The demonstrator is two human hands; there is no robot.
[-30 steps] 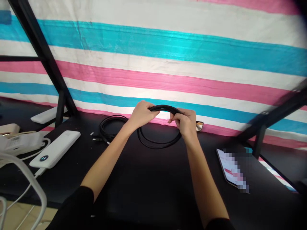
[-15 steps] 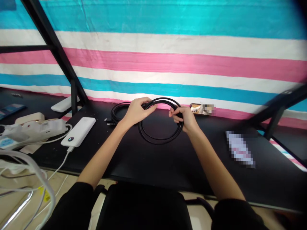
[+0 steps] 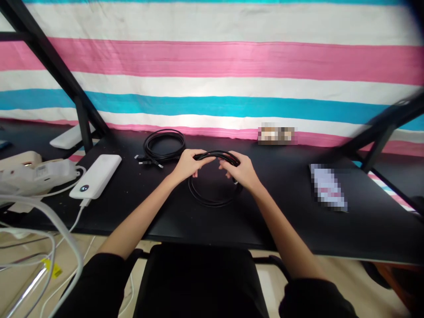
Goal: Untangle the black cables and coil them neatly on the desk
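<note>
A black cable (image 3: pixel 213 204) is wound into a round coil of several loops, just over the black desk. My left hand (image 3: pixel 189 165) is closed round the upper left of the loops, thumb on top. On the upper right, my right hand (image 3: pixel 241 168) grips the same coil, with its thumb and fingers bent around the strands. A small light-coloured piece, perhaps a connector, shows below the right hand. To the left of my left hand, a second coiled black cable (image 3: pixel 164 145) lies on the desk with its plugs pointing left and forward.
A white power bank (image 3: pixel 96 176) with a white cable plugged in lies at left, near a white power strip (image 3: pixel 43 174). A second white power bank (image 3: pixel 68 136) rests farther back. Two blurred-out items sit at the back and right. Black metal struts (image 3: pixel 49 62) and a striped sheet (image 3: pixel 212 59) stand behind.
The held coil has come lower, onto or close to the desk. My right hand has slid up along it and nearer my left. The view has tilted downward.
</note>
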